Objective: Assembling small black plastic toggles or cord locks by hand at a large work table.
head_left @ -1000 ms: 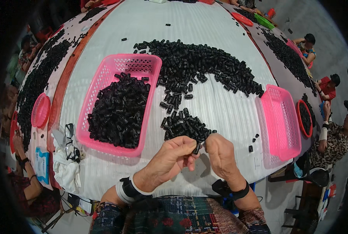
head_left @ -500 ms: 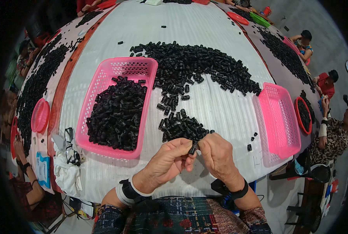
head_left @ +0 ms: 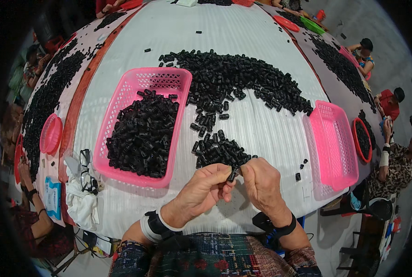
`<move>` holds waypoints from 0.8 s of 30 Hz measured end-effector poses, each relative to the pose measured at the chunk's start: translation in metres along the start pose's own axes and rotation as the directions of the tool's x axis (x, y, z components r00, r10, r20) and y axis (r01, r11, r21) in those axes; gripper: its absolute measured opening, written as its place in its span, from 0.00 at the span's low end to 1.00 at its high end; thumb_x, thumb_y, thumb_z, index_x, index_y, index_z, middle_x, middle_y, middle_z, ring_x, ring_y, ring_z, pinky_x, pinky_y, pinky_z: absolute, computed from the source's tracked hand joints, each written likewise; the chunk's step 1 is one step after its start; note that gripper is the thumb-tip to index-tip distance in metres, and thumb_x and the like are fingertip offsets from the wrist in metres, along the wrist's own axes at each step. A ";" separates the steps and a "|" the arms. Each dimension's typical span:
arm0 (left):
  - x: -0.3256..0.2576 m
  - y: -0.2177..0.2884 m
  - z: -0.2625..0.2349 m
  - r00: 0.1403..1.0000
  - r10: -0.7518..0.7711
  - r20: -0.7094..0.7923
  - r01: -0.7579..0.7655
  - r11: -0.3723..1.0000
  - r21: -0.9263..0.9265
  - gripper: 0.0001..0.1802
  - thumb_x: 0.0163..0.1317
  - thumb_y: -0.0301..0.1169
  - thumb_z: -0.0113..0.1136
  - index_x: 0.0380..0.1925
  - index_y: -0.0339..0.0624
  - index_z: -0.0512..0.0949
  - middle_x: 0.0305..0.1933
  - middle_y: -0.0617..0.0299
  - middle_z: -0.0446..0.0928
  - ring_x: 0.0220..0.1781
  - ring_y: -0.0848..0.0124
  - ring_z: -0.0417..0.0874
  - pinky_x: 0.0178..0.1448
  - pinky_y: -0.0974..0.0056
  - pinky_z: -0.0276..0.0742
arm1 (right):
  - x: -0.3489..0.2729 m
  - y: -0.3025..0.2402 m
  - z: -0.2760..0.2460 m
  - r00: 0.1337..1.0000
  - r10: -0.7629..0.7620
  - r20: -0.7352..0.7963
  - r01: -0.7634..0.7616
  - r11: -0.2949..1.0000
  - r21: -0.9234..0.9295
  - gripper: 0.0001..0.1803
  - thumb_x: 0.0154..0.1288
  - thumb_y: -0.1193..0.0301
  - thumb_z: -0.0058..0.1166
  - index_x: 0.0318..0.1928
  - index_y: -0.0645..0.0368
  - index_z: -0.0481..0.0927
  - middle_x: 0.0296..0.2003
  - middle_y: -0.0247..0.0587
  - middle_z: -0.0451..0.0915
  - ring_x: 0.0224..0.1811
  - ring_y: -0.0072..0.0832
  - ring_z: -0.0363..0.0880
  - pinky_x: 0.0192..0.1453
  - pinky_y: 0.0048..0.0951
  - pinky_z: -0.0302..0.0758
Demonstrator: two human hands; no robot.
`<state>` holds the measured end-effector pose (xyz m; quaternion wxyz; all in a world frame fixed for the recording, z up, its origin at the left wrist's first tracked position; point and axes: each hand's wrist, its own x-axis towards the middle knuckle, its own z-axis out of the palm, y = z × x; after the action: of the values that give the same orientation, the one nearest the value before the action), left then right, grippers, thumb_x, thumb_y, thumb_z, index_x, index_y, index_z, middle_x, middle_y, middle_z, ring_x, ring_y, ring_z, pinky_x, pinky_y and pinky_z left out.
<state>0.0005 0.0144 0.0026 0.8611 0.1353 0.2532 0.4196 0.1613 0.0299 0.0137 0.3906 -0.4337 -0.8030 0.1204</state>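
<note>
My left hand [head_left: 207,186] pinches a small black cylindrical plastic piece [head_left: 233,175] between thumb and fingers. My right hand [head_left: 262,183] is closed right beside that piece, its thumb and bent index finger pressed together; whatever they hold is too small or hidden to make out. Just beyond both hands lies a small heap of similar black pieces [head_left: 219,151]. A larger curved pile [head_left: 243,74] of them spreads farther back on the white-covered table [head_left: 146,207]. To the left, a pink basket [head_left: 105,159] is filled with many of the same pieces.
A second pink basket [head_left: 334,152] stands at the right, with a few loose pieces [head_left: 298,177] near it. Eyeglasses [head_left: 87,171] and a white cloth [head_left: 82,210] lie at the left, beside a blue-and-white packet [head_left: 52,198]. Other people sit along neighbouring tables with black piles.
The whole view has shifted slightly, so things appear a little farther right. Both hands keep nearly the same pose, with the black piece still in the left hand's pinch.
</note>
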 end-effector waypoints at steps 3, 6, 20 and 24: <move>-0.001 -0.001 0.000 1.000 -0.001 -0.003 0.001 1.000 0.018 0.07 0.62 0.32 0.50 0.31 0.40 0.72 0.24 0.65 0.72 0.25 0.77 0.71 0.25 0.71 0.72 | 0.001 -0.002 0.000 1.000 0.003 -0.005 -0.003 1.000 -0.012 0.08 0.57 0.72 0.51 0.22 0.60 0.70 0.17 0.40 0.68 0.19 0.36 0.67 0.20 0.34 0.63; -0.001 -0.001 0.002 1.000 0.006 -0.004 -0.006 1.000 0.012 0.07 0.62 0.32 0.50 0.30 0.40 0.72 0.24 0.65 0.72 0.25 0.77 0.71 0.25 0.71 0.72 | 0.000 -0.002 -0.001 1.000 0.012 0.014 -0.012 0.999 -0.030 0.09 0.57 0.72 0.51 0.22 0.60 0.70 0.17 0.40 0.67 0.19 0.36 0.67 0.20 0.34 0.63; 0.005 -0.006 -0.004 0.999 0.008 -0.051 -0.006 0.999 0.033 0.06 0.62 0.31 0.50 0.31 0.40 0.71 0.26 0.63 0.72 0.25 0.77 0.71 0.26 0.71 0.70 | -0.010 -0.004 0.003 0.993 0.060 0.103 -0.056 0.998 -0.037 0.08 0.58 0.73 0.49 0.23 0.60 0.71 0.18 0.40 0.68 0.20 0.36 0.68 0.21 0.34 0.64; 0.002 -0.003 0.000 0.999 0.019 -0.046 -0.017 0.999 0.030 0.06 0.62 0.30 0.50 0.32 0.40 0.71 0.26 0.63 0.73 0.24 0.77 0.71 0.26 0.71 0.71 | -0.008 -0.001 0.003 0.998 0.009 0.059 -0.009 1.000 -0.003 0.06 0.58 0.74 0.49 0.25 0.61 0.72 0.18 0.42 0.68 0.20 0.35 0.68 0.22 0.32 0.65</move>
<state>0.0032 0.0144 0.0009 0.8491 0.1404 0.2780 0.4266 0.1610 0.0230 0.0084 0.3654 -0.4343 -0.8124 0.1338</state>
